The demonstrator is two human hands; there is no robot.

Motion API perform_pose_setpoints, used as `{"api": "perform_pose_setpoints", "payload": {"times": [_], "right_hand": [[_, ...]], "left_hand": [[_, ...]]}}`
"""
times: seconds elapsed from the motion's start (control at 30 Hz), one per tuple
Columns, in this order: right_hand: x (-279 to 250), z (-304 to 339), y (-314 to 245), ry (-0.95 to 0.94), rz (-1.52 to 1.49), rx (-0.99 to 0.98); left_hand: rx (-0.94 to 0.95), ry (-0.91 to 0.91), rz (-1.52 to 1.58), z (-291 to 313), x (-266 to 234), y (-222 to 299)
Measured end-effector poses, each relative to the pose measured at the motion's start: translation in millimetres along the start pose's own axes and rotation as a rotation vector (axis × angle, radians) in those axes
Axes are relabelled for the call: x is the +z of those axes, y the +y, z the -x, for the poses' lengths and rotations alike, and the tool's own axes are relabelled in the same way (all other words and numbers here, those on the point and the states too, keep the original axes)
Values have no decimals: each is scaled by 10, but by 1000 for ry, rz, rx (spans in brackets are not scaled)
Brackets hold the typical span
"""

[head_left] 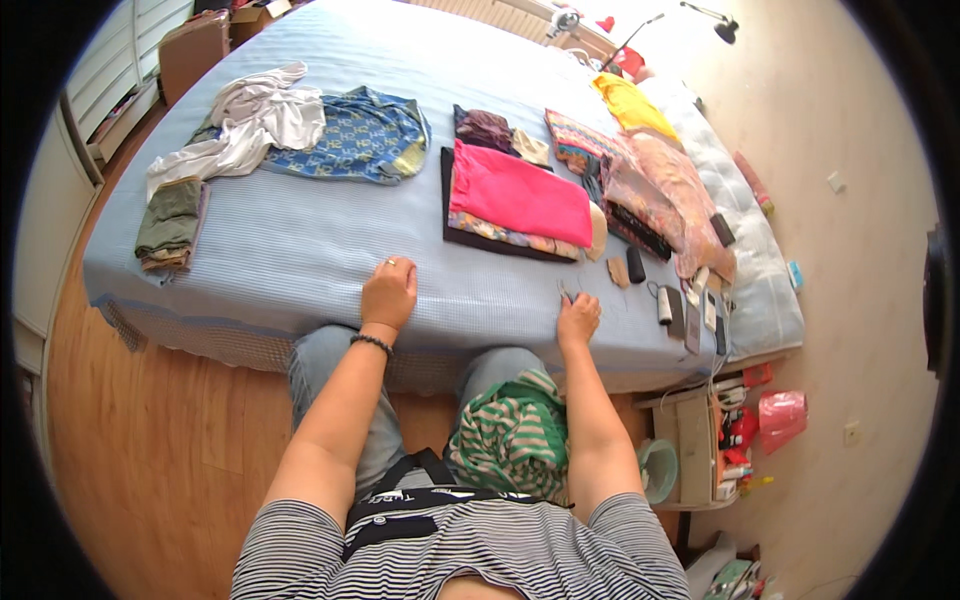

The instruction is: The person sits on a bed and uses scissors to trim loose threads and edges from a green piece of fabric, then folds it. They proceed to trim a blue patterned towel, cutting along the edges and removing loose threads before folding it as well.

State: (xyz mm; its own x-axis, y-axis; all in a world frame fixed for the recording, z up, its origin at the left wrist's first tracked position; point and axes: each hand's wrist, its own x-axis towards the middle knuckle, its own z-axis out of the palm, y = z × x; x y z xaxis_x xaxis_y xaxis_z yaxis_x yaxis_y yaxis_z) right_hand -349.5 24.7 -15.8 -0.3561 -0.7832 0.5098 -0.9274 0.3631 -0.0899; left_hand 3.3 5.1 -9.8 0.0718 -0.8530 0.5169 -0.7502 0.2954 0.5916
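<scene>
My left hand (390,292) rests at the near edge of the bed, fingers curled together. Whatever it may hold is hidden. To its right, my right hand (578,318) is closed at the same edge, its fingertips at a small thin metallic thing (564,293) too small to name. Across my right thigh lies a crumpled green-and-beige striped garment (510,430), touched by neither hand. Beyond my hands is a folded stack with a bright pink garment (520,197) on top, a floral one below it and a black one at the bottom.
On the blue bedspread (300,240) lie a white garment (265,110), a blue patterned garment (350,140) and folded olive clothes (170,225). At right are more clothes, a yellow cloth (637,107), phones and cables. A small cabinet (690,440) stands by the bed's right corner.
</scene>
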Motion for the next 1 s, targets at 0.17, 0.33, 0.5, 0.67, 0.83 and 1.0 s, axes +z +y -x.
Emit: {"api": "perform_pose_setpoints", "payload": {"times": [0.17, 0.33, 0.5, 0.67, 0.83, 1.0], "right_hand": [[-140, -9, -619, -56, -188, -386], [-48, 103, -1286, -120, -425, -528], [-137, 186, -1429, -101, -447, -491], [-167, 171, -1472, -101, -473, -481], [-171, 139, -1482, -85, -514, -491], [-137, 140, -1372, -89, -481, -453]], "left_hand": [[-48, -41, 5, -29, -43, 1], [-351, -175, 480, -168, -132, 6], [-224, -26, 410, -864, -294, -571], [-207, -32, -523, -1651, -153, -1215], [-509, 18, -29, -2308, -44, -1643], [-666, 416, 1652, -3199, -824, -1143]]}}
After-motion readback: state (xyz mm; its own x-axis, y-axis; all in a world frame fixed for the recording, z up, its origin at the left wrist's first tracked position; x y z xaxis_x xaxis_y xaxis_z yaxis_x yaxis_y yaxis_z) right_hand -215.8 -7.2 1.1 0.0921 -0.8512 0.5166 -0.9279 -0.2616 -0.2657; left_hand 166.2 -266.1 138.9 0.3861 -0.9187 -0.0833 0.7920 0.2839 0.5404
